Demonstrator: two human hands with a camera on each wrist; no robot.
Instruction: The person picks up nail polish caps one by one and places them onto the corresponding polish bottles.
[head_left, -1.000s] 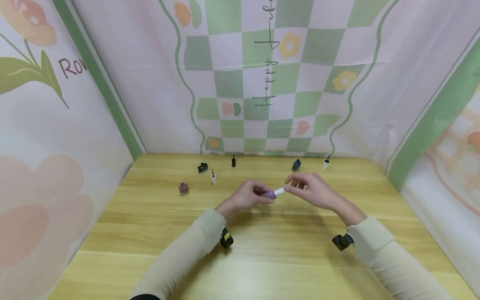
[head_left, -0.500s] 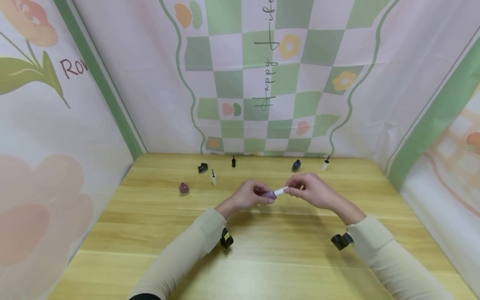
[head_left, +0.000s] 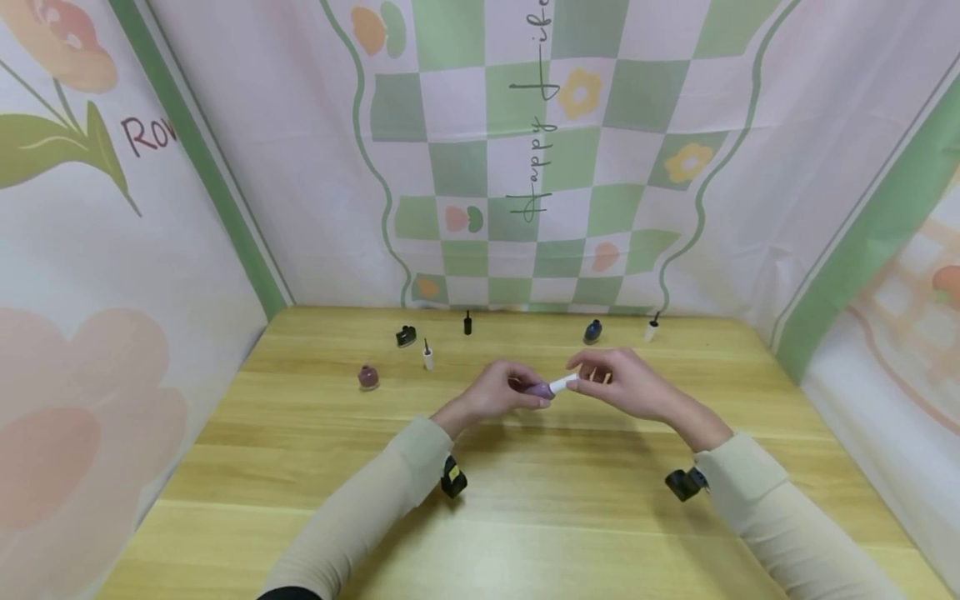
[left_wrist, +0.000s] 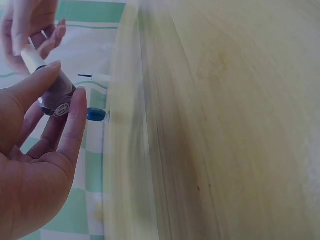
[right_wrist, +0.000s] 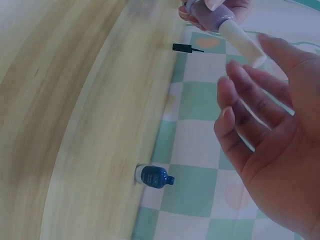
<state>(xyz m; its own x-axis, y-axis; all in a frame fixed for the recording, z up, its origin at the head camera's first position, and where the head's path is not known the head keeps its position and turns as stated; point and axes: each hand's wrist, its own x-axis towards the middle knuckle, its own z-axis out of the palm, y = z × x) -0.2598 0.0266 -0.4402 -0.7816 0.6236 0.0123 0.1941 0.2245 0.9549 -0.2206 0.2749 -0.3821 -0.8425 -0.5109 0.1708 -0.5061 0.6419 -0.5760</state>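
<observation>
My left hand (head_left: pixel 498 389) grips a purple nail polish bottle (left_wrist: pixel 60 92) between thumb and fingers, above the middle of the table. Its long white cap (right_wrist: pixel 242 44) is on the bottle, tilted up toward the right in the head view. Around the cap's free end is my right hand (head_left: pixel 626 379), its fingers spread apart and only slightly bent. In the right wrist view the thumb lies close beside the cap, and the fingertips stand off it; whether the thumb touches is hard to tell.
On the wooden table (head_left: pixel 525 517) stand a mauve bottle (head_left: pixel 368 377), a black bottle (head_left: pixel 406 336) and a blue bottle (head_left: pixel 592 331), all capless. Upturned brush caps stand there too: white (head_left: pixel 428 358), black (head_left: pixel 467 325), white (head_left: pixel 651 328). A patterned curtain (head_left: pixel 510 158) hangs behind.
My right fingers closed in on the white cap half a second ago and have now spread away from it again. The left hand and the bottle have hardly moved.
</observation>
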